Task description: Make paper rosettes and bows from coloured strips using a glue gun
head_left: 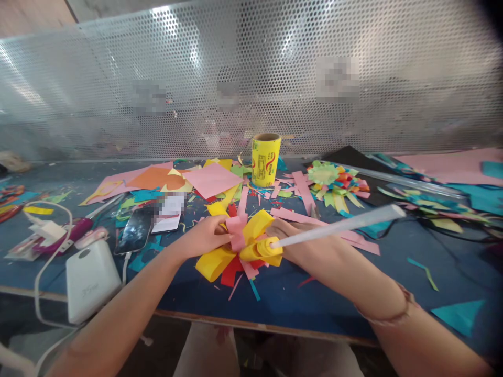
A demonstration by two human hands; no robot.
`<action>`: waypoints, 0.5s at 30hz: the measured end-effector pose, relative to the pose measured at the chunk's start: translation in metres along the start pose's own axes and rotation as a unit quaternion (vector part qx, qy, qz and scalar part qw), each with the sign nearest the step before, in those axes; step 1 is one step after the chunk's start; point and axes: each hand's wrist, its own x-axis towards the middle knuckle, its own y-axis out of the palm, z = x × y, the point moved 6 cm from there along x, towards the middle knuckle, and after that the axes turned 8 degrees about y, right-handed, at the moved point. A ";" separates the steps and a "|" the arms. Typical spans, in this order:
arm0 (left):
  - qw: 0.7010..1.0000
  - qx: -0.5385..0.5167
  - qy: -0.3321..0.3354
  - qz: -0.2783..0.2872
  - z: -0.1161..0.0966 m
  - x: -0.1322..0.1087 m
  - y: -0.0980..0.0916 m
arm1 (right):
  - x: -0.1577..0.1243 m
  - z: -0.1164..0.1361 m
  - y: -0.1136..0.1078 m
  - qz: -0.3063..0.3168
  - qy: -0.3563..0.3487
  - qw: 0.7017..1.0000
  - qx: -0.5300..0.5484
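A paper flower [214,263] of yellow, pink and red strip loops is held above the front of the blue table. My left hand [208,235] pinches it at a pink loop on its left side. My right hand [293,241] is closed around a yellow glue gun [261,250], whose body hides most of those fingers. From the gun's back end a long whitish glue stick [341,226] juts out to the upper right. The gun's front end points into the flower's middle; its nozzle is hidden from me.
A yellow cardboard tube [266,159] stands upright at the back. A finished-looking paper rosette [334,180] lies right of it. Pink sheets [214,180] and scraps litter the table. Phones [134,230], a white power bank [92,280] and cables lie left. A perforated metal screen [251,63] rises behind.
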 end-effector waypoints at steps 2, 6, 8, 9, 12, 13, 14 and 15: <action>1.000 0.000 -0.002 0.003 -0.002 -0.001 0.000 | 0.000 -0.002 0.000 -0.001 0.007 1.000 0.014; 0.999 -0.010 0.032 0.037 -0.012 -0.003 0.005 | 0.000 -0.006 -0.003 -0.009 0.017 0.999 0.031; 0.998 0.002 0.052 0.044 -0.018 -0.004 0.006 | 0.001 -0.007 -0.003 -0.011 0.022 0.999 0.032; 0.997 0.021 0.064 0.044 -0.020 -0.005 0.005 | 0.001 -0.008 -0.003 -0.011 0.024 0.999 0.031; 0.985 0.131 0.101 0.040 -0.028 -0.009 0.003 | 0.001 -0.011 0.001 -0.006 0.024 0.999 0.023; 0.979 0.170 0.109 0.043 -0.030 -0.010 0.003 | 0.001 -0.013 0.002 -0.004 0.027 0.999 0.019; 0.972 0.201 0.115 0.048 -0.032 -0.012 0.004 | 0.000 -0.015 0.004 -0.006 0.033 0.999 0.017; 0.966 0.223 0.119 0.055 -0.033 -0.014 0.005 | 0.000 -0.018 0.004 -0.011 0.039 0.999 0.017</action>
